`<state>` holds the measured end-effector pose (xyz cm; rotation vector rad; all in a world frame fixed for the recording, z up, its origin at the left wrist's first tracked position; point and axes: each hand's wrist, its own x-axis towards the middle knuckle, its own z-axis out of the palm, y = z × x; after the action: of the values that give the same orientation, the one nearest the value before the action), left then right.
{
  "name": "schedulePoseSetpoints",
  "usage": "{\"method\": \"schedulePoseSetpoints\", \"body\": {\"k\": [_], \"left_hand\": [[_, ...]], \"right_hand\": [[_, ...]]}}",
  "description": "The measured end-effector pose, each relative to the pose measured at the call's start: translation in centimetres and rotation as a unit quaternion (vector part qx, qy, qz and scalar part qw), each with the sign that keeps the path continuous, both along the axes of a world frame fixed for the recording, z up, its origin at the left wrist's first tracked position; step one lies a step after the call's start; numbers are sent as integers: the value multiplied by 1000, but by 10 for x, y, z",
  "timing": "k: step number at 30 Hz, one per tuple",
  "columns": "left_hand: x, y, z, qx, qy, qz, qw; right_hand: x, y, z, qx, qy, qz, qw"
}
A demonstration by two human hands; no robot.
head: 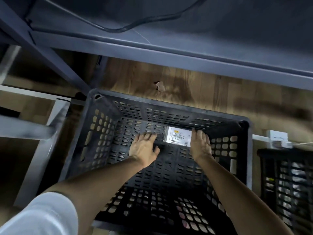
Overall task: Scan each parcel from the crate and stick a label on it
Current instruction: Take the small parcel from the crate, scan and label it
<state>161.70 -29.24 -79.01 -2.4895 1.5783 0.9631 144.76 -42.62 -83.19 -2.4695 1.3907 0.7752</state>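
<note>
A table edge (pixel 169 53) overhangs the crate's (pixel 248 150) far rim, leaving the opening free above. Both arms reach deep inside. The parcel (pixel 177 136) lies on the floor by the far wall, left hand (pixel 144 147) spread flat beside it, right hand (pixel 200 145) with straight fingers touching its right edge
</note>
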Motion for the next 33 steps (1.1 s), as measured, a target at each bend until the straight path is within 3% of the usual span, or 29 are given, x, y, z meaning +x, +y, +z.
{"method": "schedulePoseSetpoints", "body": {"k": [3,6,12,19,33], "left_hand": [[1,3,2,0,-2,4,1000],[2,6,15,-2,-5,7,1000],[-8,15,91,-4,-2,18,1000],[-14,20,242,-5,-7,9,1000],[27,0,561,-98,-33,-7,995]], "right_hand": [[-2,3,3,-1,-20,4,1000],[-9,11,15,58,-62,-24,996],[-21,20,96,122,-108,-63,985],[-18,29,256,105,-133,-47,984],[15,20,583,52,-191,25,980]]}}
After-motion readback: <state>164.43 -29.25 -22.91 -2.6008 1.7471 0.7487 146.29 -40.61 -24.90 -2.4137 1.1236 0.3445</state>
